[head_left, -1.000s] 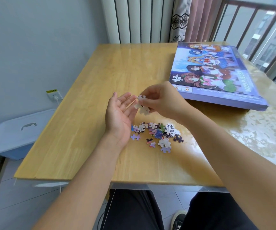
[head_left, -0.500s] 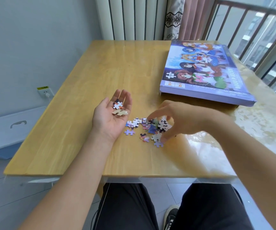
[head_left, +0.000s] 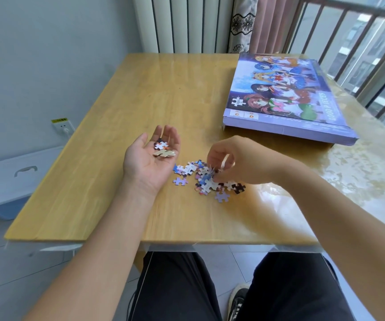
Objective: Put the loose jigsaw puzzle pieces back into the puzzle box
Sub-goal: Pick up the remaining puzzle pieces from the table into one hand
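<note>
Storage bin (head_left: 13,179): a pale blue lidded bin sits on the floor at your far left, beside the table, under a wall socket (head_left: 63,126).
Table (head_left: 122,117): the wooden top carries everything you are working with; a glossy sheen covers its right part.
Left hand (head_left: 148,158): you hold it palm up over the table, fingers relaxed and lightly cupped, close together rather than spread. It grips nothing.
Pieces in palm (head_left: 162,148): a few jigsaw pieces lie loose on your left fingers and palm, one showing white, one tan, one darker beneath.
Pile of loose pieces (head_left: 206,179): the rest lie on the table just right of your left hand, some overlapping, a couple of purple ones a little apart at the edges.
Right hand (head_left: 237,163): it is over the pile, fingers curled downward, thumb and fingertips pinching pieces at the pile's middle. You cannot tell how many pieces it holds.
Puzzle box (head_left: 286,96): it lies flat and closed at the far right of the table, well apart from the pile, picture side up.
</note>
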`<state>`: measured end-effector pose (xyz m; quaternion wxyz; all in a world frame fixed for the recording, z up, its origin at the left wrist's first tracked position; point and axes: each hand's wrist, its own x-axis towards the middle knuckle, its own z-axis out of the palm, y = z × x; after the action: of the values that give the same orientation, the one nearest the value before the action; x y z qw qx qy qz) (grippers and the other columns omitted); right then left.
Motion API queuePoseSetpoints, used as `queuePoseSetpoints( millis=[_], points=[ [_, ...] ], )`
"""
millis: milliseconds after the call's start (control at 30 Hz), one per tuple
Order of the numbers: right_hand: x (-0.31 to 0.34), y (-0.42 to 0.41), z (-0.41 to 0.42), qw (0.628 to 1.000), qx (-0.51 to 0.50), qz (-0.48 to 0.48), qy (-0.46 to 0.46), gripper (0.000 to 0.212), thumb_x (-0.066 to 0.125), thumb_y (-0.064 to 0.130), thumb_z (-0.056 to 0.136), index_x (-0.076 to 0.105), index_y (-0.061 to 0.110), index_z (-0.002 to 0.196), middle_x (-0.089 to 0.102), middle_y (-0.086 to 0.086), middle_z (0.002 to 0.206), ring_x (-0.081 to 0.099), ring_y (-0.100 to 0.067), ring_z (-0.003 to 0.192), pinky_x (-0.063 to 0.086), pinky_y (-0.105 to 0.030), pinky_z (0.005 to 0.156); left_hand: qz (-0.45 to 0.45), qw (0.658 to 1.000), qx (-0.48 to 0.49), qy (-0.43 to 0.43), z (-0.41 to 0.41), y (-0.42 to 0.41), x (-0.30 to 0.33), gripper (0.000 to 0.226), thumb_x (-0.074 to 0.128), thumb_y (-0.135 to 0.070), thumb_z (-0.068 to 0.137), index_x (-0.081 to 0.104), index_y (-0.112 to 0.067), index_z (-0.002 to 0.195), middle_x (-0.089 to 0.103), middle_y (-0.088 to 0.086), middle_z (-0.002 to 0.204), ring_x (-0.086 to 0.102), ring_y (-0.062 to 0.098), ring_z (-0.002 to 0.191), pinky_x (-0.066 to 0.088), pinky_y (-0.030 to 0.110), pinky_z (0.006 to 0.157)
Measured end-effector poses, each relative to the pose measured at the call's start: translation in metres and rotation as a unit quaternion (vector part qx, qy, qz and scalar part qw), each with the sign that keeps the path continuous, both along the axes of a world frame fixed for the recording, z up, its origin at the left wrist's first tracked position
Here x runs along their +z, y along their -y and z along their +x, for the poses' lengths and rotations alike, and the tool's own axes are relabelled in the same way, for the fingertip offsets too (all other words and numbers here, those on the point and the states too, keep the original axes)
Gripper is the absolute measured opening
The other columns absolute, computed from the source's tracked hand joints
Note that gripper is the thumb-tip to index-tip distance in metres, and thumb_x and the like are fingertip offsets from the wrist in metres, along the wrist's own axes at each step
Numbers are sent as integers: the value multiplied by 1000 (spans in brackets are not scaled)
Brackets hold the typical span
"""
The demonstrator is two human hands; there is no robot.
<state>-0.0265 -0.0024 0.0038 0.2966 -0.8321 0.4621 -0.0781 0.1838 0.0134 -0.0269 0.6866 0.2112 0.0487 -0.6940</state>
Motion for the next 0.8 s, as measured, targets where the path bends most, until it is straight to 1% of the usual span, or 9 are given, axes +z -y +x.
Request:
queuePoseSetpoints(
  millis=[67,200,267,367,433,533,600,700,800],
  points=[
    [-2,3,1,998,-40,22,36,18,76,13,76,71,29,81,71,15,77,67,-6,61,57,-28,56,-5,1000,-12,12,-1,-1,0,33,40,-26,106,57,1,114,60,20,113,62,33,102,54,41,91],
    [-3,8,2,989,-106,46,96,17,66,0,78,74,15,77,74,3,68,74,-15,64,58,-24,58,-5,999,-27,23,-3,-1,-1,34,41,-27,106,59,2,112,61,22,111,62,35,104,54,42,93],
    [0,12,5,979,-127,57,148,18,65,-6,79,75,9,80,74,-3,70,75,-16,68,59,-26,63,-3,999,-39,35,-4,0,-1,36,42,-28,105,60,2,112,63,22,112,63,37,105,53,43,96],
    [12,16,24,943,-131,84,296,15,72,-12,80,73,0,90,72,-9,79,73,-18,69,62,-33,77,-3,997,-55,52,-5,0,-2,38,41,-30,106,60,2,116,65,23,116,64,38,106,52,44,100],
    [18,16,45,939,-108,59,322,20,76,-7,81,72,4,97,75,-7,92,73,-16,76,61,-32,77,-4,995,-70,75,-5,0,-3,40,39,-32,106,60,-1,120,65,22,122,65,35,105,52,43,99],
    [19,12,67,972,-61,-74,215,25,73,2,85,72,10,108,74,-1,106,73,-13,91,60,-34,84,-5,994,-64,83,-6,-1,-4,39,36,-30,107,61,-3,121,66,21,119,66,32,101,54,40,93],
    [23,9,59,977,-42,-115,173,30,79,14,84,72,13,113,73,3,105,71,-10,91,59,-35,83,-14,996,-53,65,-5,-2,-5,38,35,-28,108,62,-3,116,68,20,110,70,32,91,58,39,87],
    [27,3,20,999,23,-39,2,72,92,46,65,62,33,129,64,15,112,65,-4,94,58,-32,79,-19,998,-47,26,-3,-2,-6,37,36,-27,108,62,0,108,67,22,104,68,34,92,58,41,87],
    [14,-15,2,990,52,12,-133,101,85,67,57,37,54,145,48,14,126,51,-9,113,50,-32,92,-18,999,-37,11,-3,0,-5,37,37,-26,108,61,1,104,64,21,100,64,32,93,58,40,84]
  ],
)
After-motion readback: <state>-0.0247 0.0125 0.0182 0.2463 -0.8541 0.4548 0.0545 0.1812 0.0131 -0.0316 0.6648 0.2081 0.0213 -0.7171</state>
